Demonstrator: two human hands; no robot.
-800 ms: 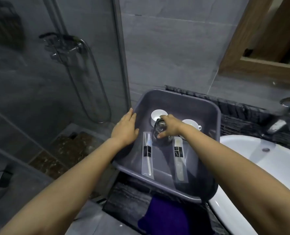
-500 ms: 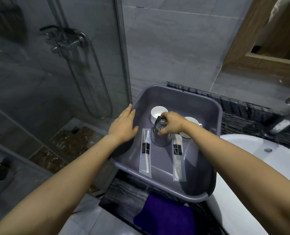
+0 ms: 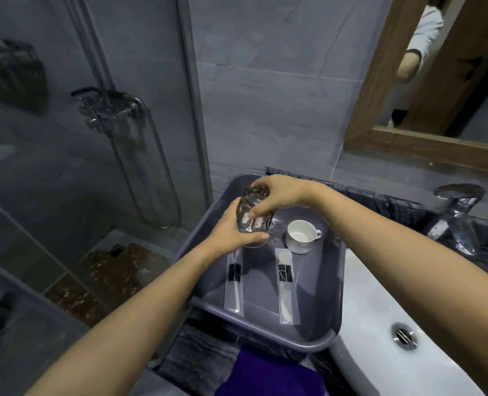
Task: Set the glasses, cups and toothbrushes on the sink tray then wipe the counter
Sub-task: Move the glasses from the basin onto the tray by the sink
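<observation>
Since the earlier frame the glass [image 3: 247,228] has come up off the tray floor, and the left hand [image 3: 228,232] has quit the tray's left rim to join it. The glass now hangs in the air over the back-left part of the tray [image 3: 260,284], w/ both hands on it. The right hand [image 3: 280,195] comes down from above, fingers curled over the upper end and thumb pressed on the near wall. The left hand cups the lower end from the left, thumb curled under the bottom edge. Its long axis stands near upright, top leaning slightly away. The free floor lies straight below and a bit toward the camera, so in my judgement setting it down is a short drop w/ the right hand nearer the top and better placed to steer. One white cup [image 3: 300,237] stands just right of that spot, handle pointing right. Two wrapped toothbrushes [image 3: 234,284] [image 3: 285,290] lie lengthwise in front of it, the left pack's far end under the left hand. A purple cloth [image 3: 265,372] lies on the dark counter [image 3: 202,355] by the tray's near rim, and the white sink [image 3: 380,310] touches the tray's right side. Hard to make out: which end of the glass is the mouth — it's clear and blurred — and whether anything stands behind the hands, since they block that corner.
</observation>
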